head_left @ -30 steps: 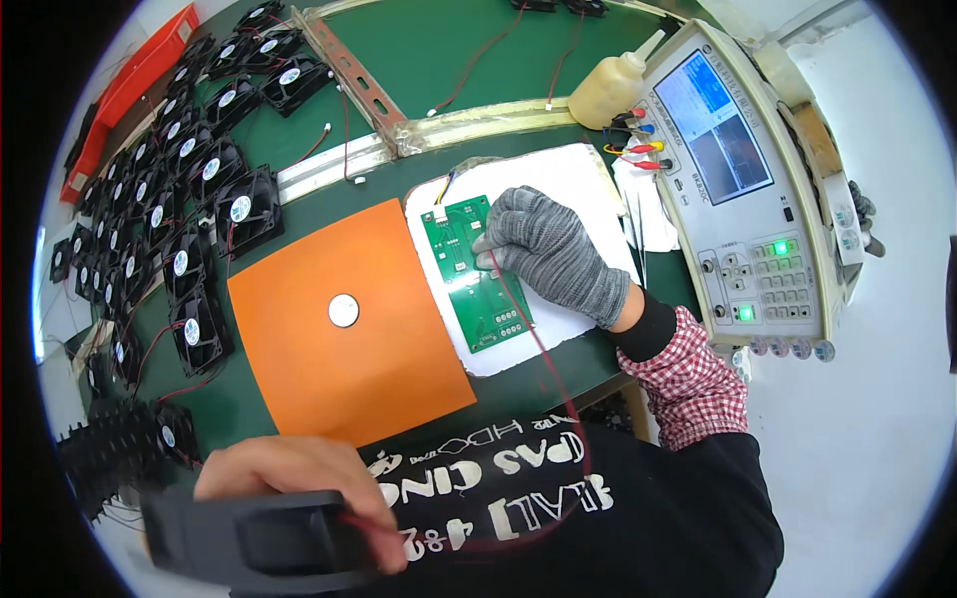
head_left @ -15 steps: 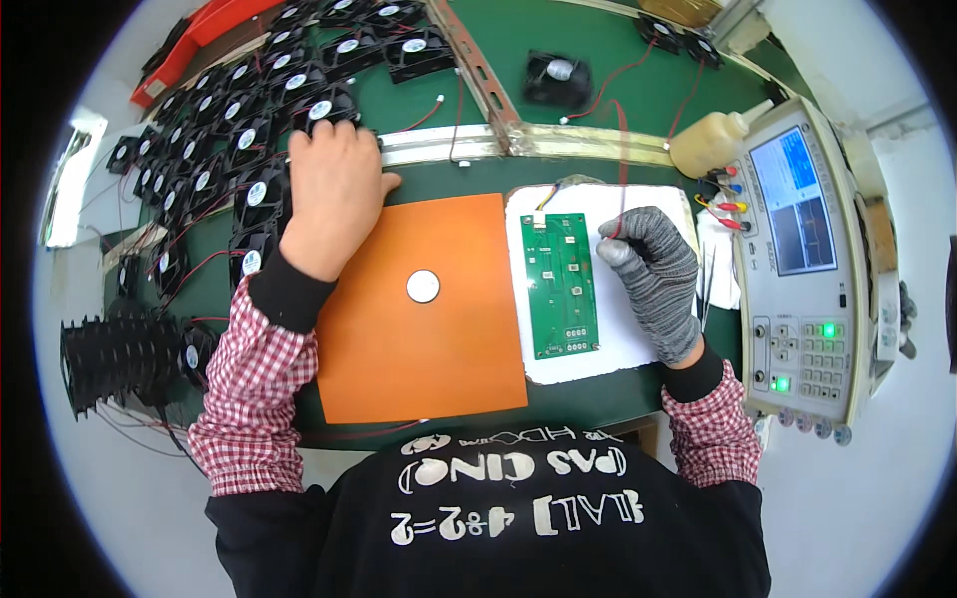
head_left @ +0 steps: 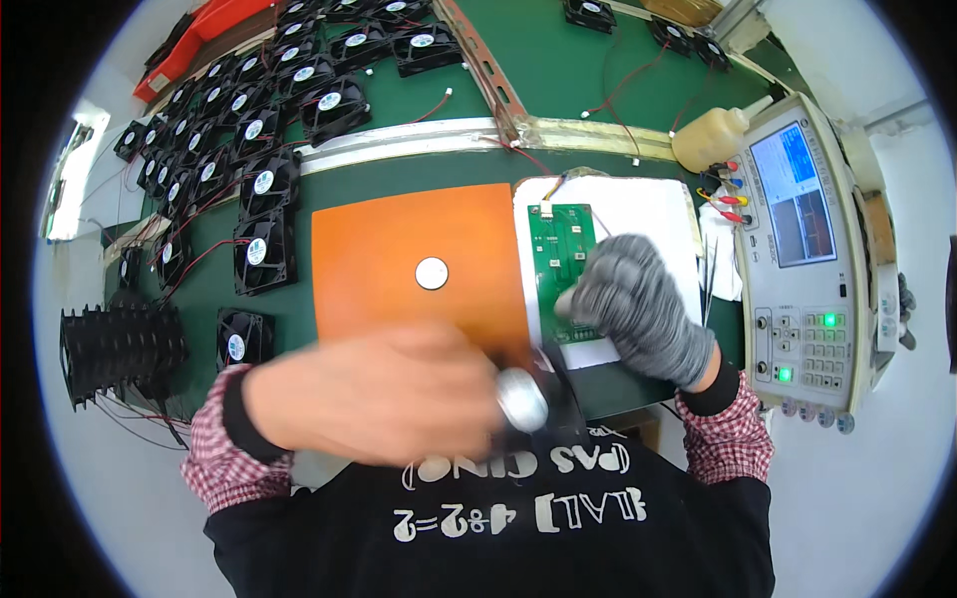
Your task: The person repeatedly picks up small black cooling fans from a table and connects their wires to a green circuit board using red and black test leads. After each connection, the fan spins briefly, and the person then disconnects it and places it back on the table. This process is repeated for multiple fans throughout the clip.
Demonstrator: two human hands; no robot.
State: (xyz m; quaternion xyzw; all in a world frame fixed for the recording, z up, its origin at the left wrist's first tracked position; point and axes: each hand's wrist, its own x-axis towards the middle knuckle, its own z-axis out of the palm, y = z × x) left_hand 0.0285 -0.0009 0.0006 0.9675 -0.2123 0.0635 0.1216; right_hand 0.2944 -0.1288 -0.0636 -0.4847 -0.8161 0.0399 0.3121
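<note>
My bare left hand (head_left: 389, 394), smeared by motion, is over the front edge of the orange mat (head_left: 369, 239). At its fingertips is a blurred black cooling fan (head_left: 523, 401) with a pale round label, close to my body. My right hand (head_left: 638, 304), in a grey knitted glove, is closed above the right side of the green circuit board (head_left: 561, 239). Whatever its fingers pinch is hidden. The board lies on a white pad (head_left: 648, 204), with a cable plugged into its top end. A white disc (head_left: 432, 273) is on the mat.
Rows of black fans (head_left: 264, 182) with red leads fill the left, beside a stack of dark ribbed frames (head_left: 120, 344). A metal rail (head_left: 429, 140) crosses the bench. A tan squeeze bottle (head_left: 710, 140) and a test instrument (head_left: 797, 249) stand at the right.
My left hand has come from the fan rows toward my body with a fan. My right hand has moved nearer me, over the board. The fan beyond the rail now lies farther back.
</note>
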